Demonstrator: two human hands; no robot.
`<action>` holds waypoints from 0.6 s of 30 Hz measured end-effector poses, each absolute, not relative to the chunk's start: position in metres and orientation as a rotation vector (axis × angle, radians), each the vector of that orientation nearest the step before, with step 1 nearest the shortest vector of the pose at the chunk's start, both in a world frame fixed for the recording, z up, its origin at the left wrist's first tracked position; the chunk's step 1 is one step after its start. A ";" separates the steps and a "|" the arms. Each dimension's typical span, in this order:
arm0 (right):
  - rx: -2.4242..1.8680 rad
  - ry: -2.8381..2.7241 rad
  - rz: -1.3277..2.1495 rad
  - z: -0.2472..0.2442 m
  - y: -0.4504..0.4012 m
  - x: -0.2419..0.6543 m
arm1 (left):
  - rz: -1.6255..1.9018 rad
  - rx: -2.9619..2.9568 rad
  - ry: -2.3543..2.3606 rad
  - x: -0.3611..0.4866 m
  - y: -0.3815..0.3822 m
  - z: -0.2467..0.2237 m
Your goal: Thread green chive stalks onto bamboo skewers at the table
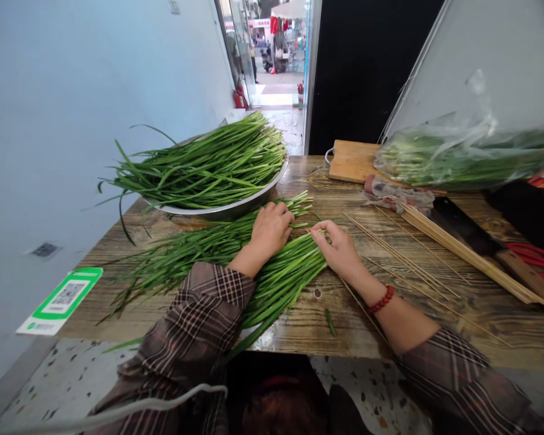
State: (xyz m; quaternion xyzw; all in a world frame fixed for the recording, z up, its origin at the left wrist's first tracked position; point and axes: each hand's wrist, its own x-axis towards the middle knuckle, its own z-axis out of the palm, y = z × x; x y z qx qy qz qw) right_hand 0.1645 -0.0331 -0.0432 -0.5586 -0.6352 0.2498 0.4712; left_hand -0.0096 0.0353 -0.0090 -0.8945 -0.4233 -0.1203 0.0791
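Observation:
Green garlic chives (281, 281) lie in a bunch on the wooden table, their pale cut ends pointing right. My left hand (272, 228) rests over them with fingers curled down onto the stems; its fingertips are partly hidden. Beside the cut ends, my right hand (338, 246) is closed in a pinch on a thin bamboo skewer (356, 300), which runs down toward the table edge under my forearm. More loose chives (181, 257) spread left of my left hand. Several bare skewers (401, 260) lie to the right of my right hand.
Behind my hands, a metal basin (236, 208) is heaped with chives. A cutting board (351, 162), a plastic bag of chives (462, 157), a skewer bundle (471, 251) and a cleaver (469, 223) lie at right. A QR-code card (66, 298) sits at the left edge.

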 end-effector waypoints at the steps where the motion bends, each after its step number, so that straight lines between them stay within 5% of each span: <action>1: -1.366 -1.560 0.608 -0.042 -0.034 0.164 | -0.399 -2.696 -1.265 -0.010 0.035 -0.009; 12: -1.399 -1.564 0.563 -0.035 -0.038 0.164 | -1.720 -2.877 -1.483 -0.015 0.040 0.003; 18: -1.366 -1.555 0.573 -0.031 -0.040 0.163 | -1.125 -2.968 -1.482 -0.014 0.039 -0.005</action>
